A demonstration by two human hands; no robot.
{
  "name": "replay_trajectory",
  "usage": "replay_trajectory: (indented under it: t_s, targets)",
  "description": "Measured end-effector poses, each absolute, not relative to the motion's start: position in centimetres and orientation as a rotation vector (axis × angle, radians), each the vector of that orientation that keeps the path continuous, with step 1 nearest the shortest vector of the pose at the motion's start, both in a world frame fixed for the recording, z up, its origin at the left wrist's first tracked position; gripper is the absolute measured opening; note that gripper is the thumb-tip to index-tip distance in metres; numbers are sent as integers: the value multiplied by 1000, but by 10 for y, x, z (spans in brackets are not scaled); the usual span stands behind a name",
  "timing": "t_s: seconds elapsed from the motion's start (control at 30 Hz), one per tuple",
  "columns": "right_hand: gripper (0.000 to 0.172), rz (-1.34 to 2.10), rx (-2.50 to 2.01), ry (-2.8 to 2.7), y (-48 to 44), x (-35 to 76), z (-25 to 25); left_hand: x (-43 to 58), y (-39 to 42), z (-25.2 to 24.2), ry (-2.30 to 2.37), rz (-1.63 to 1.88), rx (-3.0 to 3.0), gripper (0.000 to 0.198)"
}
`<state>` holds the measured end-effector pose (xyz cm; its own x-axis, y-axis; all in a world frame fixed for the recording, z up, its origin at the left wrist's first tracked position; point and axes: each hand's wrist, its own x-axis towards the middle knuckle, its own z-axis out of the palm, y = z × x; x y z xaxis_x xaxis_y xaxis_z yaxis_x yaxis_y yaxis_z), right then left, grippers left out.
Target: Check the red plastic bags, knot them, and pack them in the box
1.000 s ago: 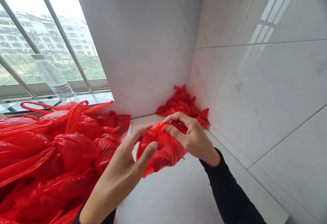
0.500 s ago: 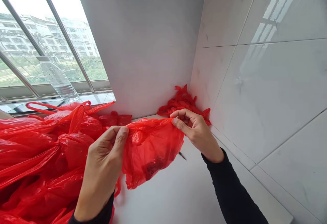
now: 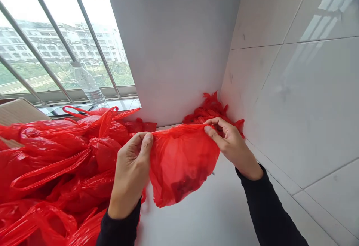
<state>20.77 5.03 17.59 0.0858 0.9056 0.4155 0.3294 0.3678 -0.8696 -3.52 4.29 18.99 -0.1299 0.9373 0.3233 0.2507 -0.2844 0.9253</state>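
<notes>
Near left, a heap [image 3: 56, 163] of red bags, too tangled to count, runs off the frame. One bottle [image 3: 89, 85] stands on the sill [image 3: 126, 103] beyond. The left hand [image 3: 131, 167], its back showing, has its grip pinched tight on one edge of a single red bag [image 3: 182, 160]. The right hand [image 3: 232, 145] pinches the other edge, stretching it above the tabletop [image 3: 210, 216]. Something dark inside is unclear. A second pile [image 3: 210, 107] fills the far corner, partly behind that hand.
</notes>
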Motion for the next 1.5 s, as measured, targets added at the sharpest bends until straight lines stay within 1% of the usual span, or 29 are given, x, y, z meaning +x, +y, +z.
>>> replay_trajectory:
  t_s: [0.13,0.17,0.23,0.33,0.4,0.57,0.63,0.7,0.73,0.8,0.87,0.97,1.1,1.2,1.27,1.37,1.5]
  targets:
    - [29,745,-1186,-1460,49,204,173,-25,36,190,1260,1178,1647,44]
    - [30,767,-1177,-1461,49,202,173,-23,36,189,1262,1118,1680,44]
    - [29,768,-1168,-1455,47,202,173,-21,36,187,1277,1074,1745,38]
    - [26,739,-1170,-1434,47,203,173,-23,39,185,1316,1179,1758,36]
    - [27,746,-1155,-1398,49,205,172,-27,41,186,1351,1311,1694,35]
    - [31,887,-1036,-1326,53,204,171,-37,44,187,1369,1583,1506,32]
    - [34,921,-1007,-1335,53,203,173,-39,44,187,1341,1614,1449,32]
    - [42,932,-1037,-1371,52,202,174,-41,44,185,1333,1631,1431,31]
    - [42,929,-1069,-1398,51,202,175,-41,44,185,1329,1639,1425,31]
    - [37,912,-1144,-1454,50,201,176,-41,45,183,1320,1648,1408,31]
    - [38,896,-1220,-1497,49,201,176,-41,46,183,1314,1641,1404,31]
    - [43,892,-1279,-1542,48,198,175,-40,46,184,1325,1597,1439,33]
    - [39,875,-1196,-1583,50,193,171,-34,42,192,1368,1481,1504,42]
    - [39,873,-1172,-1625,51,190,170,-28,40,196,1502,1388,1619,48]
    - [39,868,-1180,-1690,50,190,171,-27,40,195,1550,1323,1735,44]
    - [36,838,-1171,-1824,46,192,174,-32,42,189,1566,1198,1882,31]
    - [32,705,-1076,-1989,39,200,177,-45,43,185,1579,1047,2041,30]
